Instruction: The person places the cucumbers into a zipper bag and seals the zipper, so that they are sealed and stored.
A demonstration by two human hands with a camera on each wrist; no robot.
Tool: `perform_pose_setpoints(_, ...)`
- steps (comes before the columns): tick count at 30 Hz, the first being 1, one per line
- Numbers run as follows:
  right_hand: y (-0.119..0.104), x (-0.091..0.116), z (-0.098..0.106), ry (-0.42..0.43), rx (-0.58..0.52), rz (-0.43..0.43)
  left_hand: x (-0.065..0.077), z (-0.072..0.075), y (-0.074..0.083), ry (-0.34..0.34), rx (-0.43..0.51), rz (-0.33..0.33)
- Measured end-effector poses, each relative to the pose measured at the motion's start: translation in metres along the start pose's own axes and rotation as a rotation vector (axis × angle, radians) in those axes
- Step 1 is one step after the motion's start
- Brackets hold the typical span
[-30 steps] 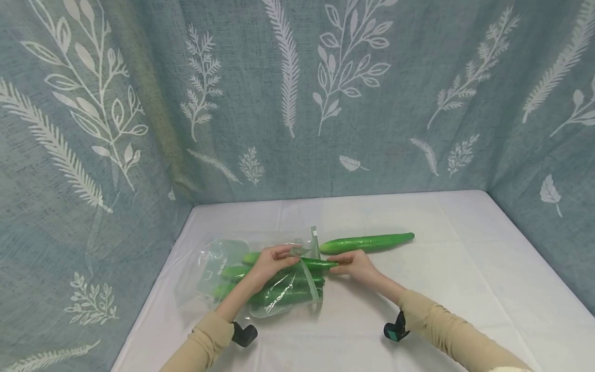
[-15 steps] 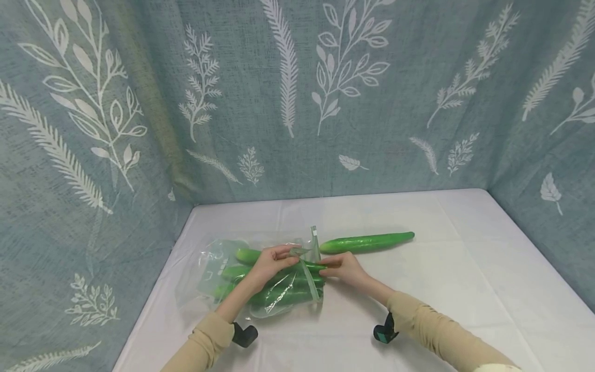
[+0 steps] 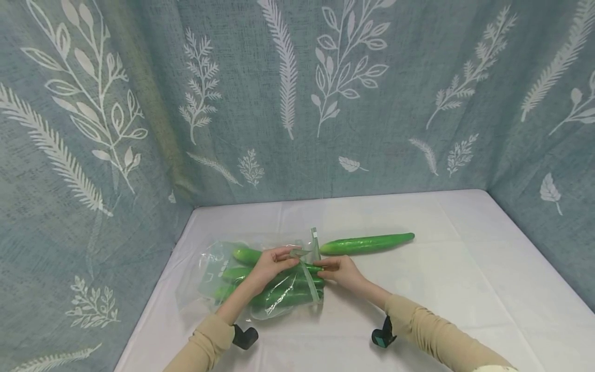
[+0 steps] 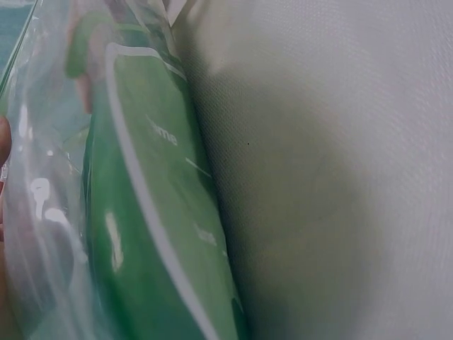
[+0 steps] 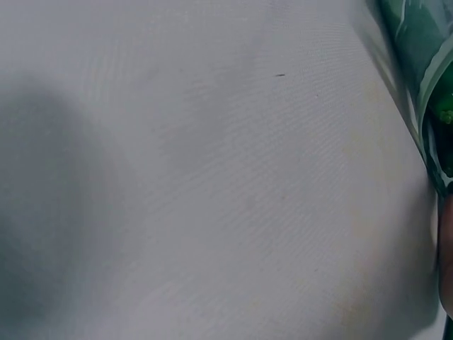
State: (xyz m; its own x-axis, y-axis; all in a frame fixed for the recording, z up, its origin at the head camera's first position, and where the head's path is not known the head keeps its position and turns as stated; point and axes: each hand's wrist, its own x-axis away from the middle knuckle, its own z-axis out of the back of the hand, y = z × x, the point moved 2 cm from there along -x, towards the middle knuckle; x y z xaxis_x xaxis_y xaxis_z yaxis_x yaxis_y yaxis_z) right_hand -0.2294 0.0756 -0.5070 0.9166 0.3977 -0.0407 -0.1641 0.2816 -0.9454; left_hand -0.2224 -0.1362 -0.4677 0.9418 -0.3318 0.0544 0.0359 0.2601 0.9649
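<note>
A clear zip bag [image 3: 192, 289] lies on the white table with several green cucumbers inside, its mouth facing right. My left hand [image 3: 270, 264] pinches the upper edge of the mouth. At the mouth my right hand [image 3: 344, 271] pinches the tip of the topmost cucumber [image 3: 246, 255], most of which is inside the bag. Another cucumber [image 3: 367, 244] lies outside, behind my right hand. In the left wrist view, the bag's printed panel [image 4: 159, 134] stretches over a cucumber. The right wrist view catches the bag's rim [image 5: 425, 92] with a dark green cucumber end [image 5: 444, 106] inside.
The white cloth-covered table [image 3: 418, 289] extends to the right and front. A blue-grey leaf-patterned curtain [image 3: 297, 155] borders the table at the back and both sides. A dark camera mount [image 3: 245, 337] sits at my left wrist, another [image 3: 384, 333] at my right.
My right hand has moved left, sliding the topmost cucumber deeper into the bag. The left hand keeps its hold on the bag's edge, and the outside cucumber has stayed put.
</note>
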Motion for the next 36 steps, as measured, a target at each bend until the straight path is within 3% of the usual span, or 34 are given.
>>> perform_pose_setpoints(9, 0.0022, 0.0029, 0.0013, -0.005, -0.063, -0.031, 0.001, -0.0009, 0.0, 0.013, 0.005, 0.013)
perform_pose_setpoints(28, 0.007, 0.0021, 0.0021, 0.01, -0.044, -0.026, 0.0017, -0.001, 0.001, 0.014, 0.002, 0.012)
perform_pose_setpoints(36, 0.0029, 0.0063, 0.0053, 0.047, -0.018, -0.068, 0.0012, -0.001, -0.0001, 0.012, 0.004, 0.021)
